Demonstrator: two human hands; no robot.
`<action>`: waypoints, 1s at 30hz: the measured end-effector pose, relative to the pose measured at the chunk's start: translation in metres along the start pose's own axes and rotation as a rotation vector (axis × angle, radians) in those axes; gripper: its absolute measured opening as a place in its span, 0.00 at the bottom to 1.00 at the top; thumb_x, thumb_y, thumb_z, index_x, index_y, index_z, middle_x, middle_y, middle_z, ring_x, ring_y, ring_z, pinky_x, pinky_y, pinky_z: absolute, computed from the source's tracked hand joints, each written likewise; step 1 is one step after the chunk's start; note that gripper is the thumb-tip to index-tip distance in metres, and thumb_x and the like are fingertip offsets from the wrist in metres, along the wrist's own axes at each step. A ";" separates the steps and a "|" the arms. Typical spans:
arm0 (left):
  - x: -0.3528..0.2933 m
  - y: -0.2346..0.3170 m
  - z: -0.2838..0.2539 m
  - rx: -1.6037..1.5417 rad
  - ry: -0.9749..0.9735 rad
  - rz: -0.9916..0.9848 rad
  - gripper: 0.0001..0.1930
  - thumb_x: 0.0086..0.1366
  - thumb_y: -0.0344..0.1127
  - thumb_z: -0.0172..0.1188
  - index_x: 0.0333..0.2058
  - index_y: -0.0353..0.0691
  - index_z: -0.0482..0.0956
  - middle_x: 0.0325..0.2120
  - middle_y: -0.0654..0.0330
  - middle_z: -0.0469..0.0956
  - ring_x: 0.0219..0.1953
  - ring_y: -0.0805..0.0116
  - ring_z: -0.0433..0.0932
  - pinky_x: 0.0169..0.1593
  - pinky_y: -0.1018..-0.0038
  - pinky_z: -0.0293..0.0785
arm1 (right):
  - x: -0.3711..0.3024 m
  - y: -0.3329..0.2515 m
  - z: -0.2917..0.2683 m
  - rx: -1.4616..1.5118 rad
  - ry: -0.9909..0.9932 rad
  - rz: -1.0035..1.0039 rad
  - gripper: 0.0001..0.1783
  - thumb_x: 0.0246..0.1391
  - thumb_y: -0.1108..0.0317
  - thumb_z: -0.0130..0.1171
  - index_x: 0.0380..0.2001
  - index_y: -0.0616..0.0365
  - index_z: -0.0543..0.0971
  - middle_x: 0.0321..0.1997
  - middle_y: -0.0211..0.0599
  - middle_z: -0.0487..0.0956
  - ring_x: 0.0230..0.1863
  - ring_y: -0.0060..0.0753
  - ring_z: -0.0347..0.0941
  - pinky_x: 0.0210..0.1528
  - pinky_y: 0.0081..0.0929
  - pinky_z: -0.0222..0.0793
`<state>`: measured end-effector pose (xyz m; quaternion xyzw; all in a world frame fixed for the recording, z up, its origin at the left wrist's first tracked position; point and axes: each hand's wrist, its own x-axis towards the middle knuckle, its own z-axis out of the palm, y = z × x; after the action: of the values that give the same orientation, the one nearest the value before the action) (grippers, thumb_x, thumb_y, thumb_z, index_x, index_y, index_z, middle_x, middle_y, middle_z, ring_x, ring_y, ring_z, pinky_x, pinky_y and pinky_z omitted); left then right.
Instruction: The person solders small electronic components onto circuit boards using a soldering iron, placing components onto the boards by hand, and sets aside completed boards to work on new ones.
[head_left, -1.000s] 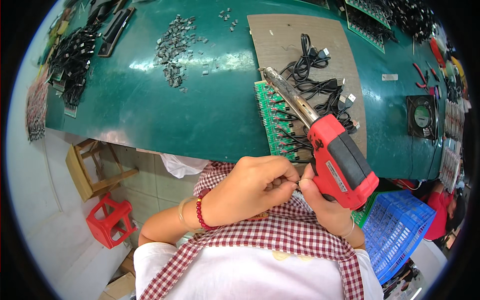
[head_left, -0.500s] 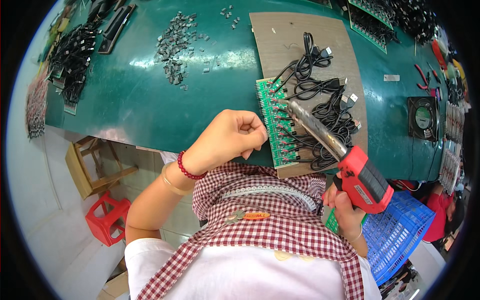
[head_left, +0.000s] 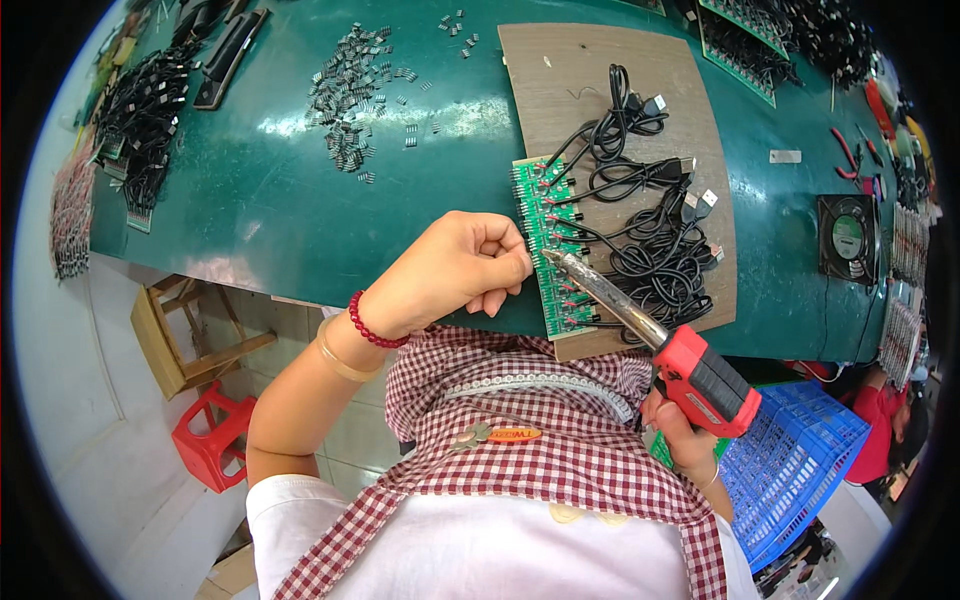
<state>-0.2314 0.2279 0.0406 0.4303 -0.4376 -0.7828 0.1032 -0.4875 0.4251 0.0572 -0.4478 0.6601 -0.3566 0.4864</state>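
Observation:
My right hand (head_left: 686, 436) grips a red-and-black soldering gun (head_left: 705, 375) with a long metal barrel. Its tip meets or hovers just over the green circuit board panel (head_left: 558, 318), around the middle of its length; contact is hard to judge. At the panel's left edge, my left hand (head_left: 470, 262) is closed, thumb against the curled fingers. Whatever it pinches, if anything, is hidden. Black USB cables (head_left: 650, 245) run from the panel to the right, coiled in bundles. Panel and cables lie on a brown board (head_left: 620, 50).
Small pin-like connector pieces (head_left: 350, 95) lie heaped on the green table (head_left: 250, 180). Cable bundles (head_left: 150, 110) sit at the left. A small fan (head_left: 848, 238) and red-handled pliers (head_left: 845, 152) are at the right. A blue basket (head_left: 790, 470) stands below the table edge.
The soldering gun has come nearer to me and slightly left, its tip shifting down along the panel. My left hand has stayed almost in place, moving slightly.

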 end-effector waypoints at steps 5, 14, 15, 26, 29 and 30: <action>0.002 0.000 -0.003 0.029 -0.030 0.000 0.06 0.60 0.30 0.55 0.27 0.36 0.72 0.18 0.67 0.71 0.16 0.84 0.69 0.18 0.87 0.61 | 0.000 0.000 0.001 -0.027 0.000 0.044 0.08 0.44 0.64 0.62 0.25 0.55 0.76 0.24 0.31 0.72 0.25 0.31 0.67 0.26 0.26 0.61; 0.001 0.002 -0.003 0.057 -0.022 0.005 0.05 0.59 0.30 0.55 0.26 0.36 0.72 0.17 0.68 0.70 0.16 0.84 0.68 0.18 0.86 0.59 | -0.003 0.010 -0.003 -0.097 -0.069 0.011 0.07 0.43 0.65 0.62 0.23 0.54 0.76 0.22 0.32 0.73 0.23 0.32 0.67 0.24 0.27 0.60; 0.002 0.002 -0.003 0.061 -0.020 0.001 0.05 0.59 0.30 0.55 0.25 0.36 0.72 0.17 0.69 0.70 0.16 0.84 0.68 0.18 0.86 0.59 | -0.003 0.011 -0.004 -0.138 -0.090 0.001 0.07 0.42 0.66 0.62 0.24 0.55 0.76 0.22 0.33 0.73 0.23 0.32 0.67 0.24 0.26 0.61; 0.002 0.002 -0.001 0.061 0.005 -0.001 0.05 0.58 0.30 0.55 0.25 0.37 0.72 0.17 0.69 0.70 0.15 0.85 0.67 0.17 0.87 0.58 | -0.001 -0.003 0.005 0.054 0.015 0.059 0.08 0.43 0.69 0.61 0.27 0.60 0.76 0.23 0.33 0.71 0.22 0.27 0.66 0.24 0.24 0.60; 0.002 0.003 -0.001 0.070 0.004 0.006 0.05 0.58 0.29 0.55 0.24 0.37 0.72 0.17 0.69 0.70 0.15 0.85 0.67 0.17 0.87 0.58 | -0.004 0.006 0.001 0.016 -0.016 0.037 0.08 0.43 0.69 0.61 0.27 0.60 0.76 0.23 0.33 0.70 0.22 0.28 0.65 0.24 0.24 0.59; 0.001 0.004 0.000 0.070 0.009 -0.002 0.05 0.58 0.29 0.55 0.24 0.37 0.72 0.17 0.70 0.70 0.15 0.85 0.67 0.17 0.87 0.58 | -0.006 0.010 -0.001 -0.019 -0.044 0.025 0.08 0.43 0.69 0.61 0.27 0.60 0.76 0.23 0.34 0.70 0.22 0.29 0.65 0.24 0.24 0.59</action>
<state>-0.2328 0.2248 0.0431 0.4376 -0.4640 -0.7650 0.0892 -0.4904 0.4342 0.0507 -0.4517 0.6582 -0.3343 0.5010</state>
